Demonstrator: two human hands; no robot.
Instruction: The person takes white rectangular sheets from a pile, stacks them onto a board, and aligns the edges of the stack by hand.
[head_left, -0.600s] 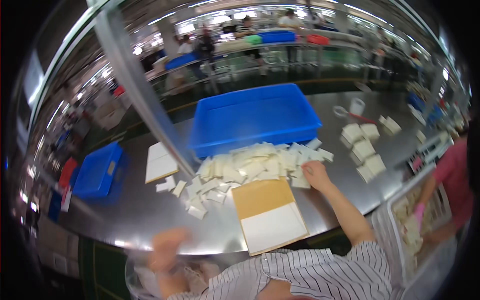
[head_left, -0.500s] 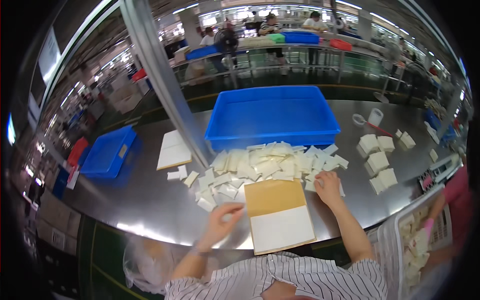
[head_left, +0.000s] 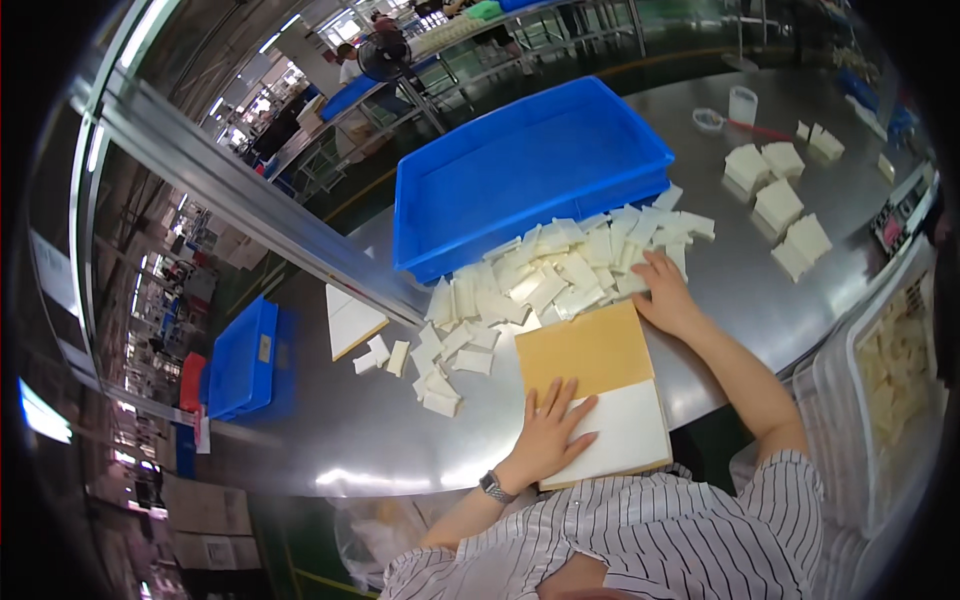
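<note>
Left hand lay spread on tan-and-white board

The left hand (head_left: 553, 432) had its fingers apart, palm down; the tan-and-white board (head_left: 577, 352) lay under them, the fingertips near where its tan and white parts met. The right hand (head_left: 668, 295) was at the near right edge of the pile of white pieces (head_left: 560, 270), just beside the board's far right corner; whether its bent fingers gripped a piece, one could not tell. Beyond the pile stood a blue tray (head_left: 520, 160).

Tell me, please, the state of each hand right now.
Left hand: open, spread over the tan and white board.
Right hand: at the white pieces; its grip cannot be told.
</note>
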